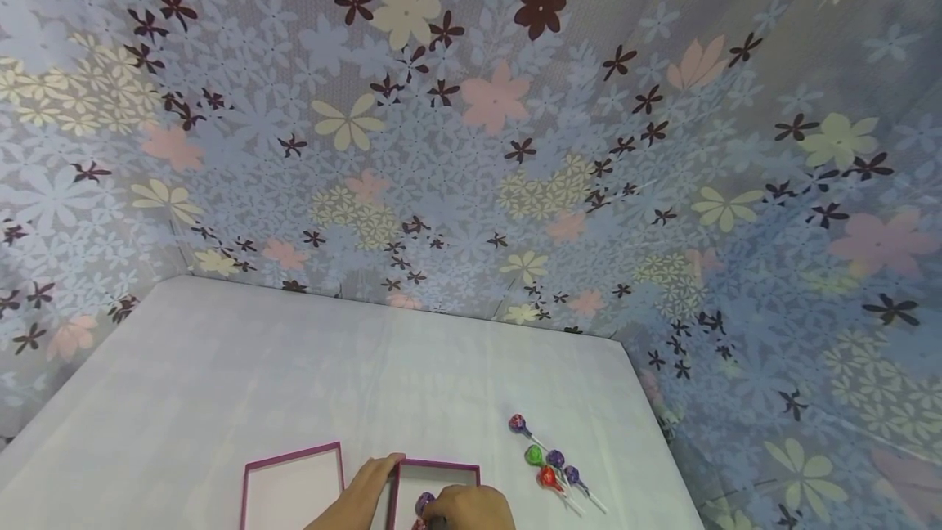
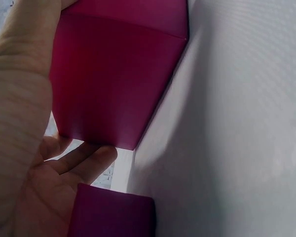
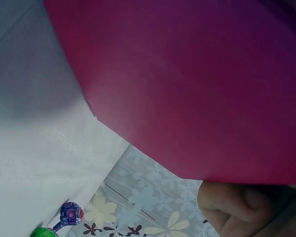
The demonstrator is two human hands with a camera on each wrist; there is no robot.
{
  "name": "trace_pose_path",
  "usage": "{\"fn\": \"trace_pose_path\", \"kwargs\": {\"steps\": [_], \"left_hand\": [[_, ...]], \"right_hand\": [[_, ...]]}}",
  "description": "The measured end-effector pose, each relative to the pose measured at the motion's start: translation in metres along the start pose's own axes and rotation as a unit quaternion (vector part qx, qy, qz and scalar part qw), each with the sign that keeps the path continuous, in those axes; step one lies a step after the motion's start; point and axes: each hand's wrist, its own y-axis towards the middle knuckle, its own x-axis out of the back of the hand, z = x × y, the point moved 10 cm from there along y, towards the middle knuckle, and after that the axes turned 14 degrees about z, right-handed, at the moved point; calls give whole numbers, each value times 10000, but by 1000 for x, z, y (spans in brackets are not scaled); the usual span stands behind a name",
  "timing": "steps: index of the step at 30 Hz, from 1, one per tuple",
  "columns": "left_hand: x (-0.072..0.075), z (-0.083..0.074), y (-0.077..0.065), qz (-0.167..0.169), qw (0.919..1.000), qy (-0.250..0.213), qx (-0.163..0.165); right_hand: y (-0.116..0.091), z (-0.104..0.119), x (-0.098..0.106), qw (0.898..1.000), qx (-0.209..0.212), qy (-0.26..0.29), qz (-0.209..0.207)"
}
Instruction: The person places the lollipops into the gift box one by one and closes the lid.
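Note:
A magenta-rimmed box (image 1: 441,463) with a pale inside stands at the front of the table. My left hand (image 1: 365,491) grips its far left corner, and in the left wrist view the fingers (image 2: 96,165) bend around the end of the magenta wall (image 2: 118,84). Over the box's inside, my right hand (image 1: 471,507) has curled fingers at a purple lollipop (image 1: 424,502); its stick is hidden beneath the hand. A red lollipop (image 1: 419,524) shows just below. In the right wrist view, the bent fingers (image 3: 227,202) appear past the box's outer wall (image 3: 187,98).
Several wrapped lollipops lie on the white table to the right, among them a green one (image 1: 533,455), a red one (image 1: 548,477) and a purple one (image 1: 518,424). Left of my left hand is another magenta-edged box or lid (image 1: 245,489). Flowered cloth (image 1: 471,186) hangs around the table.

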Motion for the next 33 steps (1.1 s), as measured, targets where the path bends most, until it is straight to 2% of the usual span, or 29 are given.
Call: {"fn": "trace_pose_path", "kwargs": {"steps": [9,18,21,24,28,33], "left_hand": [[3,-7,-1,-235,9989,151,-372],[-1,-1,0,187,9996,-217,6],[-2,0,1,172,9998,-136,31],[0,-2,0,25,10000,14,-76],[2,-3,-1,-153,9996,162,-167],[0,0,0,-6,10000,32,-28]], "right_hand": [[0,0,3,9997,-138,87,-172],[-5,1,8,9994,-77,208,-252],[-9,-5,12,9981,-147,474,-374],[-14,-13,15,9961,-322,659,-491],[-18,-18,16,9956,-393,613,-588],[-20,-19,20,9946,-339,689,-692]]}}
